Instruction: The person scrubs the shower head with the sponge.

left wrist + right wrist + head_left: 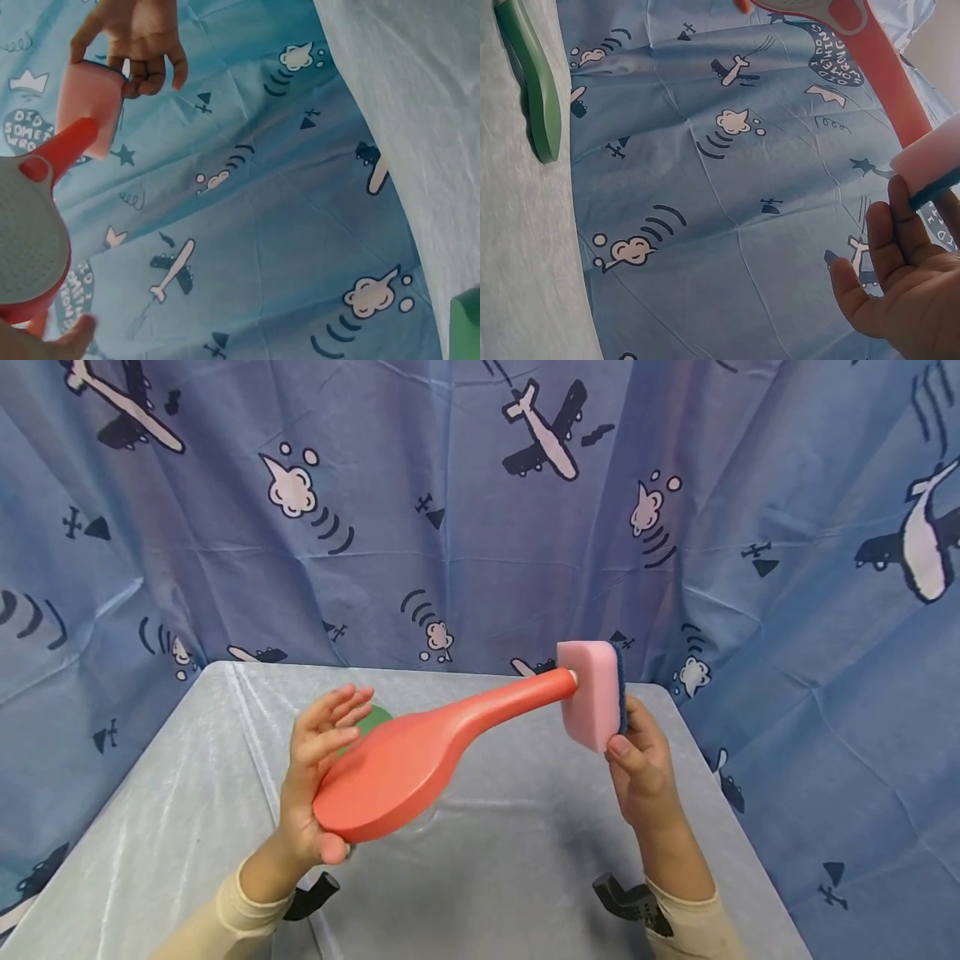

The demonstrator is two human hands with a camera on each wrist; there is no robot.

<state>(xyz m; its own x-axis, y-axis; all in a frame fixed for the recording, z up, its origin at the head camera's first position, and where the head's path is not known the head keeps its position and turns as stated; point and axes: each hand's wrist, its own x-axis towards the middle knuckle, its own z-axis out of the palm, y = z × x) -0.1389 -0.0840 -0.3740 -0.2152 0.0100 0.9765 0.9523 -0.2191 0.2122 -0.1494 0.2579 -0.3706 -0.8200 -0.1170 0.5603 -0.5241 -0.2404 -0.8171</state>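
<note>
My left hand (311, 777) holds a red shower head (397, 768) by its round end, thumb at the near edge and fingers along the far side. Its pale perforated face (30, 232) shows in the left wrist view. The handle slants up to the right, its tip against a pink sponge (588, 693). My right hand (643, 764) pinches this sponge by its lower right part, thumb at the pink side. A dark blue scouring layer (934, 189) covers the sponge's other face. Both things are held up above the table.
A green thing (375, 718) lies on the table behind the shower head, mostly hidden in the head view; the right wrist view shows it as a long green handle-like shape (536, 82). A pale cloth covers the table (187, 793). Blue patterned curtains (480, 527) hang around it.
</note>
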